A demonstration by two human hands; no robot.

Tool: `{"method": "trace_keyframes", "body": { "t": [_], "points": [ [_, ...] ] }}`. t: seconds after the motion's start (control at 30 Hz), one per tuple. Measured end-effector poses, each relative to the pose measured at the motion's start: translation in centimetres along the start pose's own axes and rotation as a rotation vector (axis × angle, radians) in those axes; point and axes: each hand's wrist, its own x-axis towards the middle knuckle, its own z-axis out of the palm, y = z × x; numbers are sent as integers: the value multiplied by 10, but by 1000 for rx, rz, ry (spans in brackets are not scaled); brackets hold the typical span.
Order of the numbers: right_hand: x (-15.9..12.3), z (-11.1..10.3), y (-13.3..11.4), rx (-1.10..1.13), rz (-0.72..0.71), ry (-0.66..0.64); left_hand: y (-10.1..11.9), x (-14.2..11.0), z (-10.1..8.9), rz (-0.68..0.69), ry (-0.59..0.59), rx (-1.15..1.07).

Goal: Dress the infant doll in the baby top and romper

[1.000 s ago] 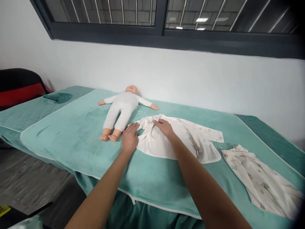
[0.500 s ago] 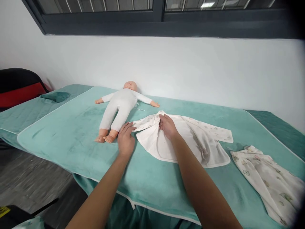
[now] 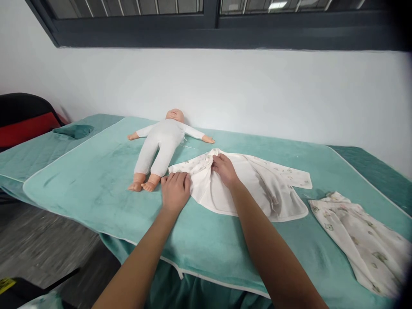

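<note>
A white baby garment (image 3: 257,184) lies spread on the teal towel (image 3: 96,189). My left hand (image 3: 175,191) rests palm down on the garment's left sleeve, its fingers together and curled at the tips. My right hand (image 3: 225,169) sits near the garment's collar with the fingers pinching the fabric. A baby doll (image 3: 161,146) in a white suit lies on its back just left of the garment, its feet close to my left hand.
A second printed white garment (image 3: 357,240) lies crumpled at the right end of the towel. A folded dark teal cloth (image 3: 75,130) sits at the far left. A white wall runs behind the table; a black and red chair (image 3: 25,116) stands at left.
My left hand has moved right onto the garment's left sleeve. My right hand has gone from flat to pinching the fabric near the collar. The view has tilted slightly down.
</note>
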Motion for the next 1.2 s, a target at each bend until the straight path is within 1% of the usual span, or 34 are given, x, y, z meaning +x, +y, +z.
{"method": "trace_keyframes", "body": {
  "t": [0.13,0.3,0.4,0.5,0.57,0.63,0.67,0.73,0.8,0.87,0.93,1.0,1.07,1.13,1.2],
  "points": [
    [3,-2,0,42,43,-40,2,2,1,7,-99,46],
    [4,-3,0,56,72,-78,0,3,2,87,-164,10],
    [4,-3,0,53,64,-92,-1,3,1,125,-143,-50],
    [4,-2,2,32,43,-88,1,-2,-1,144,-73,-126],
    [4,-1,4,2,25,-83,2,-9,-3,101,-23,-166],
    [3,0,5,-41,2,-75,2,-16,-4,16,8,-202],
    [3,0,5,-66,-11,-69,3,-19,-4,-32,6,-229],
    [2,1,4,-115,-41,-58,4,-23,-4,-130,-53,-326],
    [1,2,3,-164,-70,-61,6,-23,-5,-240,-131,-482],
    [0,2,2,-211,-96,-76,6,-21,-4,-346,-159,-661],
    [0,2,2,-251,-123,-85,6,-20,-3,-412,-129,-793],
    [0,2,4,-321,-188,-95,4,-20,-1,-443,-67,-841],
    [1,2,8,-473,-296,-135,2,-21,1,-479,40,-803],
    [2,1,12,-688,-399,-191,-1,-23,2,-510,175,-734],
    [1,2,15,-869,-442,-227,-2,-24,2,-499,261,-670]
  ]
}}
